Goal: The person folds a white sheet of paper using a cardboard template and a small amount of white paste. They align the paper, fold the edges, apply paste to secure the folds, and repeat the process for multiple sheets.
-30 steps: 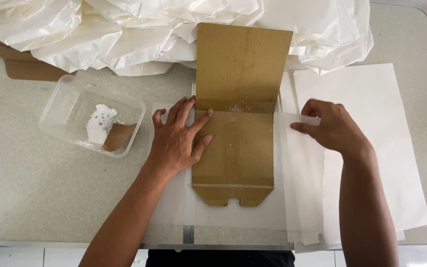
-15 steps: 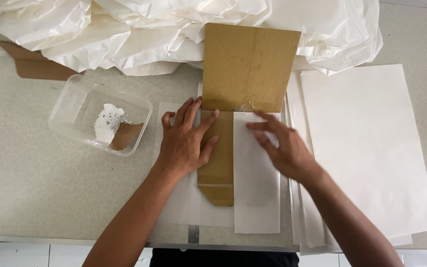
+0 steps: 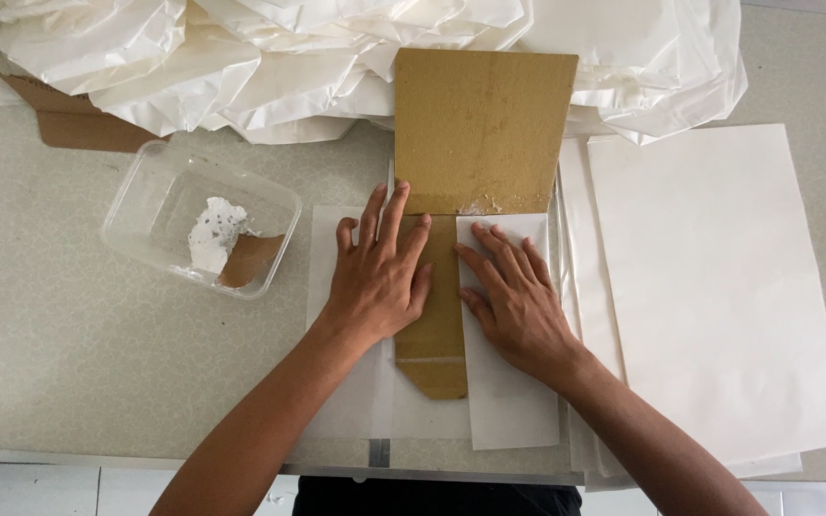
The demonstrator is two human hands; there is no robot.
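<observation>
Both hands lie flat, fingers spread, gripping nothing: left hand [image 3: 380, 282] on cardboard template [image 3: 475, 143], right hand [image 3: 513, 296] apparently pressing folded white paper [image 3: 513, 401].

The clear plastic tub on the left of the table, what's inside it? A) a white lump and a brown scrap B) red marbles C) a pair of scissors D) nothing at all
A: the clear plastic tub holds a white lump with a brown scrap lying beside it.
</observation>
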